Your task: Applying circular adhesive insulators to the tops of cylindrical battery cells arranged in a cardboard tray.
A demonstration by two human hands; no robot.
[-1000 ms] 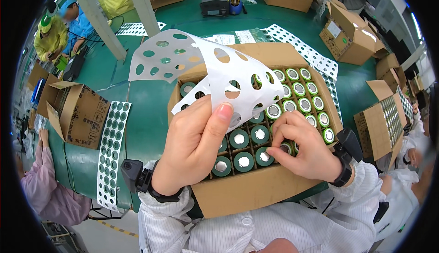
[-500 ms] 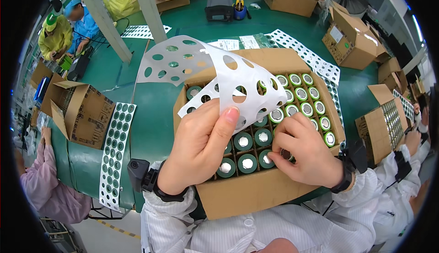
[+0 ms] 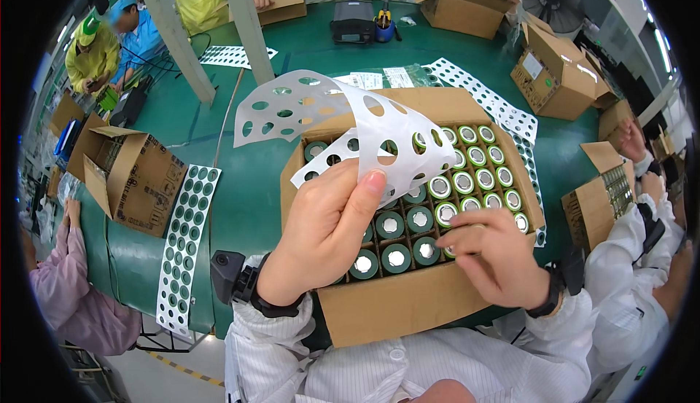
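Note:
My left hand (image 3: 321,228) pinches a curled white sheet (image 3: 368,135) punched with round holes, holding it over a cardboard carton (image 3: 408,312). Inside the carton, cylindrical battery cells stand upright in a divider grid. Toward the left and front, cells such as this one (image 3: 390,226) carry dark green rings around their silver ends. Bright green-rimmed cells (image 3: 463,182) fill the right side, with no dark ring on top. My right hand (image 3: 496,261) hovers over the front right cells, fingers apart and seemingly holding nothing; it covers some of them. The sheet hides part of the back left.
A strip of green rings (image 3: 191,221) lies left of the carton, and punched white sheets (image 3: 485,90) lie behind it. Open cartons stand at the left (image 3: 138,192), right (image 3: 598,217) and back right (image 3: 550,75). A grey post (image 3: 248,28) rises at the back left. Co-workers sit around the green table.
My right hand has come away from the front-row cells and shifted right, its fingers loosening from a pinch. My left hand still holds the sheet, nearly in place.

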